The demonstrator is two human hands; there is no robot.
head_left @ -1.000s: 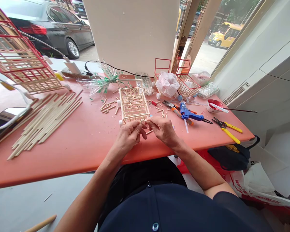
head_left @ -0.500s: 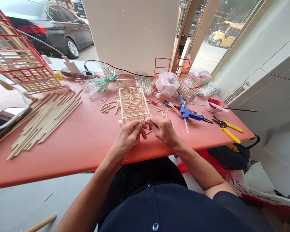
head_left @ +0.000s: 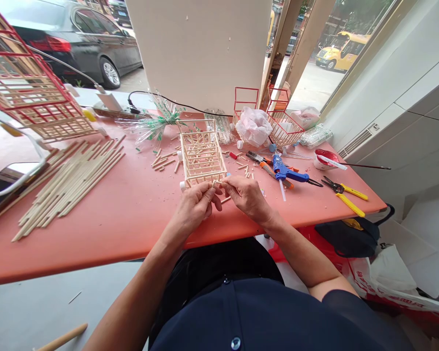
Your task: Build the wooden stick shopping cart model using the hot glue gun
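Observation:
My left hand and my right hand meet in front of a small cart made of thin wooden sticks. Both are closed in a pinch, thumbs against fingers. Between the fingertips shows a short pale wooden stick, partly hidden by the fingers. The cart stands on the table with white wheels on its left side and a raised frame at its far end. Its near end lies just behind my hands; whether they touch it I cannot tell. Another short stick lies by my right fingers.
Long wooden sticks are piled at left on the red table. To the right lie a blue glue gun, pliers, yellow-handled wire strippers and a cup. Red-trimmed carts stand behind, beside a crumpled plastic bag.

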